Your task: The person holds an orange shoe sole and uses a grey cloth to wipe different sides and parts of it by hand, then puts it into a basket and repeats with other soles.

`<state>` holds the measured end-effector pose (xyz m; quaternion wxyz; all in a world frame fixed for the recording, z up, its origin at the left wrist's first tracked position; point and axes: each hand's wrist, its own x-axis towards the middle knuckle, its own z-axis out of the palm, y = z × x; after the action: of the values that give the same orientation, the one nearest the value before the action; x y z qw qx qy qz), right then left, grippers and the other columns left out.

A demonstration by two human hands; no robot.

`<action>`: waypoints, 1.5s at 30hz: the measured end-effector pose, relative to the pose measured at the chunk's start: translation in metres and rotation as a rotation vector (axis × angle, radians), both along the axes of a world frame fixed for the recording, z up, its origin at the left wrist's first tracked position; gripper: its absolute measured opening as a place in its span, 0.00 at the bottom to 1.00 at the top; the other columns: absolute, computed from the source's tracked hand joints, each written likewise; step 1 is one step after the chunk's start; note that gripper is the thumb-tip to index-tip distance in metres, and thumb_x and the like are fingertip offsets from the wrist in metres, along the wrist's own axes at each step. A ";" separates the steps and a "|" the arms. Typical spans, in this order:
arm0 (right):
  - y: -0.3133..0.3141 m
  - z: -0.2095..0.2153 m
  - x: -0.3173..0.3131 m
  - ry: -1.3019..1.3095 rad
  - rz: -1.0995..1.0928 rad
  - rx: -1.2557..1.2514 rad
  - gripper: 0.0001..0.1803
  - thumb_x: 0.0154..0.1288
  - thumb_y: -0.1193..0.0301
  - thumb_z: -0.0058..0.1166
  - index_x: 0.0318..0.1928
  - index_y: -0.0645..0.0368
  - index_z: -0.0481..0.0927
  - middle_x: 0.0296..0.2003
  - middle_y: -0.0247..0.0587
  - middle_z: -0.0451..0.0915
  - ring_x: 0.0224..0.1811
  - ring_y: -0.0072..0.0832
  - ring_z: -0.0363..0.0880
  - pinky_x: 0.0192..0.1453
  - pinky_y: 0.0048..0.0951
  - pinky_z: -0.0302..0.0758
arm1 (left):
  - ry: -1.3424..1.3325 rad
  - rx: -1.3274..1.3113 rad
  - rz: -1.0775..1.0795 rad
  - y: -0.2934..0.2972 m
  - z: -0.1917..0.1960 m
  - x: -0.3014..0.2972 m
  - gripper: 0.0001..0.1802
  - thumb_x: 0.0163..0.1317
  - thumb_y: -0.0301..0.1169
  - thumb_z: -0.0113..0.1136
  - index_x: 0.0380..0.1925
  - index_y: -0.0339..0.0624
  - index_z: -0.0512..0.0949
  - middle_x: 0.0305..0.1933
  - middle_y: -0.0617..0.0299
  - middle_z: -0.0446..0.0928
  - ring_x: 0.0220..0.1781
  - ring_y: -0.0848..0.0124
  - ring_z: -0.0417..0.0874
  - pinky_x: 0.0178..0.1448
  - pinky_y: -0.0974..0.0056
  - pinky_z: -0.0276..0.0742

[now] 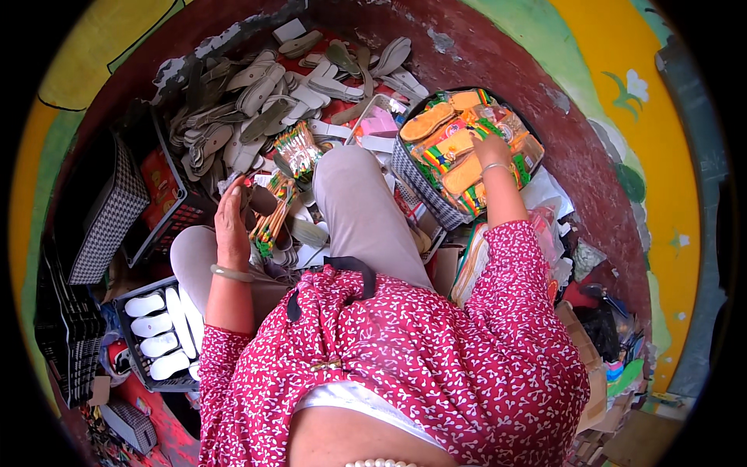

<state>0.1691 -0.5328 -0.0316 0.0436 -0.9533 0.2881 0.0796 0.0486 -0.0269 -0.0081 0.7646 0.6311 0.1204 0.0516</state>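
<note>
Our right hand's by an orange sole slanting lengthwise up-right, plastic packets crowding around; can't tell either grip, left hand included.

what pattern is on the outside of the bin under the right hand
A dark-and-white check covers the bin; the head view shows it best.

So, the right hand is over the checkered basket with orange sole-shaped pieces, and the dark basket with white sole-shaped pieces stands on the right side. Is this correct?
Not quite: the head view shows the dark basket with white sole-shaped pieces on the left side, not the right. The right hand is indeed over the checkered basket with orange sole-shaped pieces.
</note>
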 end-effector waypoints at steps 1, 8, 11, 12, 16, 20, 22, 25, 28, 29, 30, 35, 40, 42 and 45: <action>0.004 -0.004 -0.008 -0.033 0.106 -0.086 0.37 0.57 0.41 0.47 0.53 0.61 0.72 0.51 0.49 0.73 0.52 0.44 0.73 0.56 0.42 0.68 | 0.004 0.004 -0.007 -0.001 0.001 0.000 0.22 0.68 0.38 0.41 0.55 0.36 0.70 0.53 0.59 0.72 0.54 0.73 0.71 0.58 0.70 0.65; 0.027 -0.045 -0.019 0.051 0.207 -0.108 0.49 0.56 0.39 0.44 0.68 0.57 0.50 0.69 0.50 0.47 0.73 0.39 0.39 0.72 0.42 0.36 | -0.040 0.101 -0.065 0.002 -0.008 0.000 0.22 0.68 0.39 0.40 0.54 0.36 0.71 0.55 0.58 0.71 0.57 0.71 0.69 0.60 0.67 0.64; 0.029 -0.040 -0.015 0.070 0.259 -0.091 0.48 0.57 0.38 0.43 0.69 0.57 0.49 0.69 0.48 0.45 0.73 0.38 0.37 0.72 0.42 0.36 | 0.020 0.075 -0.058 0.001 -0.003 -0.002 0.24 0.68 0.41 0.38 0.54 0.37 0.71 0.59 0.58 0.68 0.61 0.68 0.66 0.62 0.63 0.63; 0.031 -0.041 -0.014 0.086 0.251 -0.080 0.48 0.57 0.38 0.42 0.69 0.56 0.47 0.70 0.48 0.44 0.73 0.38 0.37 0.72 0.44 0.36 | 0.013 0.084 -0.059 0.002 -0.003 -0.003 0.24 0.68 0.41 0.38 0.54 0.37 0.71 0.59 0.58 0.68 0.61 0.68 0.66 0.62 0.63 0.63; 0.030 -0.043 -0.012 0.132 0.223 -0.048 0.48 0.59 0.39 0.41 0.70 0.55 0.44 0.70 0.45 0.42 0.73 0.37 0.37 0.72 0.48 0.37 | -0.002 0.043 -0.062 -0.004 0.003 -0.004 0.22 0.68 0.38 0.42 0.55 0.36 0.70 0.54 0.60 0.71 0.56 0.72 0.70 0.60 0.69 0.65; 0.031 -0.053 -0.015 0.168 0.200 -0.027 0.48 0.59 0.39 0.40 0.70 0.55 0.44 0.70 0.45 0.41 0.73 0.36 0.36 0.71 0.49 0.37 | 0.011 0.021 -0.052 -0.005 0.001 -0.006 0.22 0.68 0.38 0.42 0.55 0.36 0.70 0.54 0.59 0.71 0.56 0.73 0.70 0.60 0.69 0.65; 0.031 -0.054 -0.016 0.176 0.204 -0.029 0.48 0.59 0.39 0.40 0.70 0.53 0.43 0.71 0.44 0.40 0.74 0.36 0.34 0.71 0.50 0.37 | -0.005 0.013 -0.065 -0.007 0.002 -0.006 0.22 0.68 0.38 0.42 0.54 0.35 0.70 0.54 0.58 0.71 0.56 0.73 0.70 0.60 0.69 0.65; 0.031 -0.046 -0.019 0.143 0.195 -0.011 0.46 0.59 0.39 0.41 0.70 0.52 0.46 0.71 0.44 0.41 0.73 0.35 0.37 0.71 0.47 0.40 | -0.021 0.065 -0.079 -0.005 0.004 -0.008 0.21 0.67 0.38 0.42 0.54 0.35 0.71 0.54 0.58 0.71 0.55 0.73 0.71 0.60 0.69 0.65; 0.020 -0.033 -0.020 -0.063 0.200 -0.050 0.43 0.58 0.42 0.44 0.67 0.55 0.55 0.68 0.48 0.50 0.70 0.35 0.50 0.67 0.45 0.52 | -0.018 0.014 -0.062 -0.003 0.003 -0.009 0.21 0.68 0.37 0.42 0.54 0.34 0.71 0.54 0.59 0.72 0.55 0.73 0.71 0.59 0.69 0.66; 0.011 -0.030 -0.020 -0.159 0.202 -0.072 0.41 0.58 0.43 0.46 0.65 0.56 0.58 0.67 0.50 0.54 0.68 0.36 0.55 0.65 0.44 0.57 | -0.022 0.037 -0.069 -0.002 0.002 -0.009 0.22 0.67 0.39 0.41 0.54 0.35 0.71 0.55 0.58 0.71 0.57 0.72 0.70 0.60 0.67 0.65; 0.002 -0.030 -0.025 -0.286 0.075 -0.011 0.37 0.58 0.45 0.47 0.61 0.58 0.63 0.60 0.51 0.62 0.61 0.37 0.63 0.60 0.43 0.62 | -0.025 0.062 -0.075 -0.001 0.000 -0.009 0.23 0.67 0.40 0.39 0.53 0.36 0.71 0.56 0.58 0.70 0.59 0.70 0.68 0.61 0.65 0.65; -0.062 -0.059 -0.055 -0.277 -0.444 0.504 0.21 0.57 0.55 0.55 0.35 0.64 0.80 0.26 0.48 0.82 0.25 0.37 0.82 0.33 0.39 0.77 | -0.010 0.071 -0.110 -0.003 0.002 -0.008 0.23 0.67 0.40 0.39 0.54 0.36 0.72 0.56 0.58 0.70 0.60 0.69 0.68 0.62 0.64 0.64; -0.052 -0.085 -0.063 -0.405 -0.623 0.939 0.14 0.56 0.60 0.59 0.27 0.59 0.77 0.18 0.38 0.76 0.14 0.23 0.70 0.16 0.27 0.62 | -0.009 0.061 -0.094 -0.005 0.000 -0.008 0.23 0.68 0.39 0.38 0.53 0.36 0.72 0.56 0.58 0.71 0.59 0.68 0.69 0.61 0.65 0.65; -0.040 -0.084 -0.059 -0.418 -0.675 0.956 0.12 0.56 0.62 0.59 0.24 0.55 0.74 0.15 0.31 0.70 0.11 0.18 0.63 0.12 0.22 0.55 | -0.021 0.070 -0.093 -0.003 0.000 -0.008 0.22 0.67 0.39 0.39 0.53 0.37 0.72 0.55 0.58 0.71 0.59 0.68 0.69 0.61 0.65 0.65; -0.039 -0.082 -0.058 -0.473 -0.781 1.101 0.13 0.56 0.64 0.59 0.21 0.53 0.70 0.14 0.29 0.67 0.11 0.18 0.62 0.12 0.22 0.55 | -0.057 0.067 -0.119 0.001 -0.002 -0.008 0.21 0.68 0.38 0.41 0.53 0.36 0.71 0.54 0.58 0.71 0.57 0.70 0.70 0.61 0.67 0.64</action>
<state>0.1112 -0.5716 -0.1135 0.6051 -0.6117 0.5094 -0.0168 0.0408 -0.0256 -0.0103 0.7479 0.6605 0.0592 0.0281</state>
